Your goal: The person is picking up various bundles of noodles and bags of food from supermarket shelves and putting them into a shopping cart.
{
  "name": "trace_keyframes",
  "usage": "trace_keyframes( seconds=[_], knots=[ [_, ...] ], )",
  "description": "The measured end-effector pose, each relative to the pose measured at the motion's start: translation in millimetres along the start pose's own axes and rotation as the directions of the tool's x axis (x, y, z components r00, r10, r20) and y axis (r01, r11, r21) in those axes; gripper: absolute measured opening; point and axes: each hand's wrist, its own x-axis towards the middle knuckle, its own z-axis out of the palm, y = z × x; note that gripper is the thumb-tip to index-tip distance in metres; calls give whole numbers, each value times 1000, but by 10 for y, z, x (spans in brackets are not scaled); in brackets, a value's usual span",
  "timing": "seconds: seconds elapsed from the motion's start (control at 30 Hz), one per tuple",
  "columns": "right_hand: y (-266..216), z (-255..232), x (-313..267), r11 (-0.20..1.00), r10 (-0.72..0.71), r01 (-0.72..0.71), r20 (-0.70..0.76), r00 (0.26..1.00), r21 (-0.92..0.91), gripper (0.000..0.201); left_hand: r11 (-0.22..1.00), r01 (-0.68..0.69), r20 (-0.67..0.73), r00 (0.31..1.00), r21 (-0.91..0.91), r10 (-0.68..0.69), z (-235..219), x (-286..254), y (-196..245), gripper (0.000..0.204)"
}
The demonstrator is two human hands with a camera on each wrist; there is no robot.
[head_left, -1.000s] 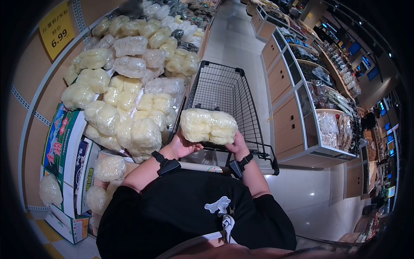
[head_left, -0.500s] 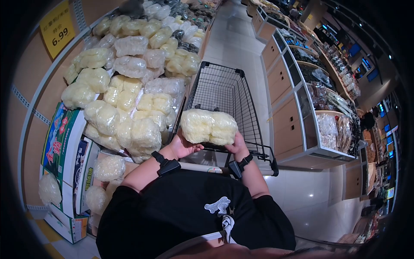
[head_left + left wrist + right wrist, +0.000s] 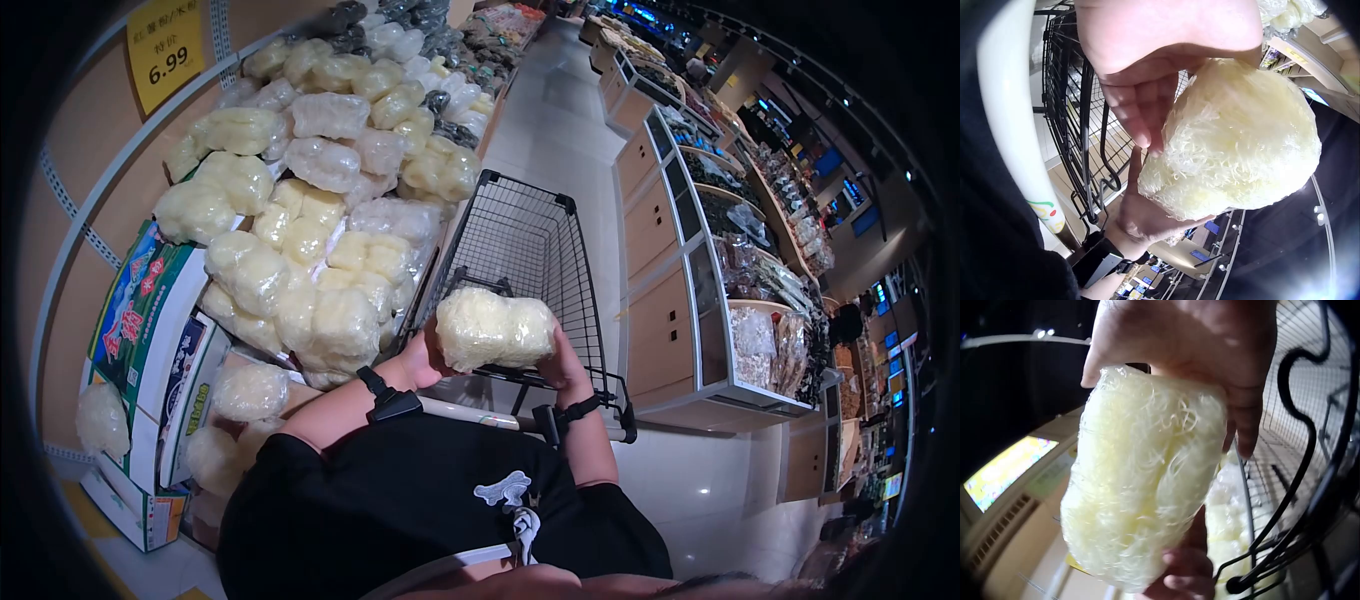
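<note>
A plastic-wrapped pack of pale yellow rice noodles [image 3: 495, 329] is held between both hands, in front of the body and over the near end of a black wire shopping cart [image 3: 530, 215]. My left hand [image 3: 424, 362] grips the pack's left end from below. At the other end, my right hand [image 3: 568, 362] holds it, with the fingers partly hidden behind the pack. Fine noodle strands show through the film of the pack [image 3: 1141, 481] in the right wrist view. Seen from the left wrist, the right hand [image 3: 1147, 219] supports the far end.
On the left, a display shelf carries many similar noodle packs [image 3: 245, 270], with a yellow price sign [image 3: 165, 55] above. Printed cartons [image 3: 140, 310] stand at its near end. The cart's pale handle [image 3: 470, 412] crosses before the body. Wooden bulk-goods cabinets [image 3: 665, 330] line the aisle's right side.
The head view has shifted, so the shelf and cart sit lower in it. The pack has turned slightly between the hands, and the right hand now lies more along its right end.
</note>
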Motion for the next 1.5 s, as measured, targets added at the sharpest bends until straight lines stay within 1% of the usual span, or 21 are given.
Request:
trace_keyframes(
  seconds=[0.03,0.1,0.13,0.27,0.43,0.53,0.6,0.63,0.7,0.73,0.8,0.83,0.9,0.97,1.07,1.1,1.17,1.2,1.27,1.4,1.5],
  knots=[
    [-57,0,-27,1000,0,0,-5,1000,-1,64,999,-6,13,1000,-43,7,-24,11,-5,53],
    [-190,34,-83,938,-4,54,146,989,-342,75,999,-30,24,999,12,30,-29,48,-23,54],
    [-213,7,-73,964,34,5,142,989,-266,84,996,-58,35,998,69,56,-16,64,-33,56],
    [-212,6,-145,988,85,-74,79,993,-135,84,993,-26,24,999,116,24,134,23,13,60],
    [-173,15,-85,998,-15,16,7,1000,-56,85,991,-14,42,999,135,9,142,53,18,61],
    [-259,-27,31,998,-46,45,-36,998,-32,78,992,-51,-76,995,116,60,75,55,42,60],
    [-466,-42,144,988,-71,65,-33,997,-141,72,985,58,-249,968,164,-16,-156,77,59,57],
    [-546,-98,226,972,-105,81,-99,990,-222,69,985,58,-250,968,162,-15,-144,75,64,57],
    [-783,-141,417,927,-120,76,-97,988,-367,74,985,116,-420,906,131,-51,-117,72,87,55],
    [-841,-254,565,927,-119,77,-93,989,-368,74,982,139,-417,906,131,-73,-123,80,98,56],
    [-842,-601,957,808,-176,16,-214,961,-589,85,981,146,-401,912,130,-83,-121,106,102,56],
    [-835,-701,1107,806,-172,17,-205,964,-592,85,979,157,-386,918,131,-96,-120,113,107,56],
    [-808,-851,1376,689,-124,-194,-378,917,-698,87,981,154,-392,915,121,-95,-130,129,112,53],
    [-712,-1035,1611,662,-122,-241,-419,900,-710,95,976,187,-416,901,110,-126,-158,160,102,51],
    [-479,-1451,1981,332,-213,-419,-500,840,-845,97,978,191,-425,895,86,-137,-199,185,97,48],
    [-411,-1455,2033,326,-207,-410,-487,848,-852,97,977,201,-417,896,72,-154,-211,198,93,47],
    [-241,-1500,2125,144,-319,-644,-652,688,-751,98,978,197,-439,886,69,-147,-181,208,113,46],
    [-185,-1497,2137,151,-313,-634,-645,697,-758,98,976,210,-446,880,55,-165,-190,215,120,45],
    [-52,-1503,2121,160,-345,-687,-692,633,-709,100,972,233,-460,868,38,-190,-255,234,115,42],
    [220,-1629,2112,-28,-412,-658,-591,694,-753,100,968,246,-432,879,47,-202,-230,256,157,35],
    [336,-1802,2193,-23,-422,-630,-563,710,-776,101,964,264,-400,883,-11,-246,-291,290,150,33]
  ],
)
